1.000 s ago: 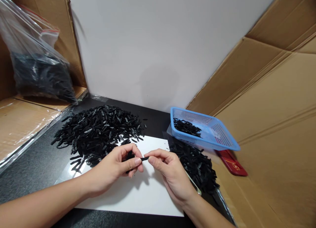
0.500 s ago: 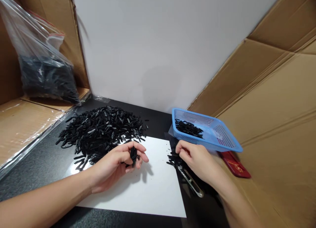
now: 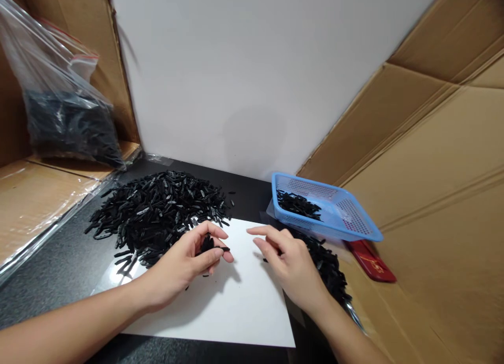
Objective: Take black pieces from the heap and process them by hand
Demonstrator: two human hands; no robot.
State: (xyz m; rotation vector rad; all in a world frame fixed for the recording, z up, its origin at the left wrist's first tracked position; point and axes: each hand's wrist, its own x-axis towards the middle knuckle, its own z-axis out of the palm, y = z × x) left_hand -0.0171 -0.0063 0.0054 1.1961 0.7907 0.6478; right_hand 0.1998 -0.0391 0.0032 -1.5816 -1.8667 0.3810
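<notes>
**Hands over the white sheet, left holding black strips**

The left hand (image 3: 189, 261) rests palm inward over the white sheet (image 3: 236, 306), its forearm coming in from the lower left corner of the desk (image 3: 51, 272). Its fingers are curled, and its grip is clenched on a small bundle of black strips (image 3: 208, 244), with thumb and forefinger pinching one strip at the front. The right hand (image 3: 289, 267) lies just beside it over the right edge of the sheet, palm down, fingers stretched loosely toward the left hand; its grip is released and holds nothing.

A large heap of black strips (image 3: 157, 209) spreads over the back left of the desk and laps onto the sheet's far edge. A smaller heap (image 3: 328, 269) lies at the right edge of the desk, partly behind the right hand. Behind that sits a blue basket (image 3: 354, 222), tilted, with a few strips in its back corner. A red packet (image 3: 372, 261) lies just under the basket's near edge; its gold writing is too small to read. A clear bag of black strips (image 3: 66, 117) leans on cardboard at the far left.
</notes>
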